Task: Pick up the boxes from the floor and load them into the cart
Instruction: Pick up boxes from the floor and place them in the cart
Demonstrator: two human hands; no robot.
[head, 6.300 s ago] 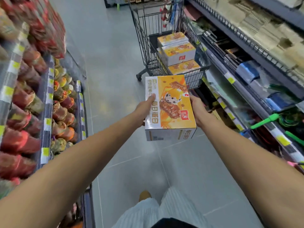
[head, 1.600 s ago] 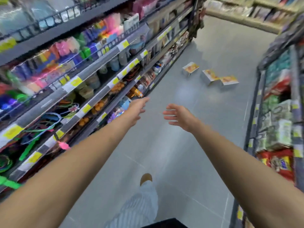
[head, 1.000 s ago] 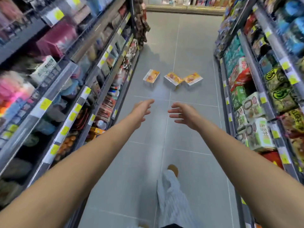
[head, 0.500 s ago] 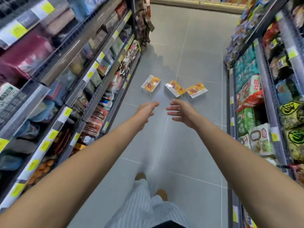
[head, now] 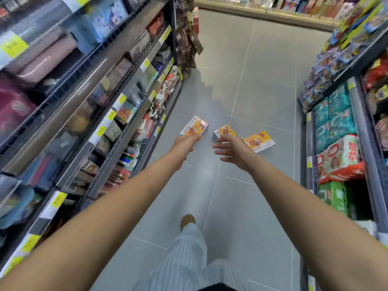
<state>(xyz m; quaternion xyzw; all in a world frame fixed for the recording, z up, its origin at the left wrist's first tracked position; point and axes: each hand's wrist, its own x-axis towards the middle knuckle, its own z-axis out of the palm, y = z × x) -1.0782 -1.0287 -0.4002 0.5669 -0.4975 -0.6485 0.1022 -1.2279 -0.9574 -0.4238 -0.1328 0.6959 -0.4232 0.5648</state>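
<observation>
Boxes [head: 195, 127] sit on the floor [head: 258, 87] straight ahead, beyond the fingertips; left hand [head: 185, 143] and right hand [head: 231, 150] are both open, empty.

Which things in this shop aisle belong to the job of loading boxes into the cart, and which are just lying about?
Part of the job: left box, middle box and right box on the floor; left hand and right hand, both open. Cart not in view.

Just lying about: teal packs and red-and-white pack on the right shelves; hanging packets by the left shelves.
</observation>
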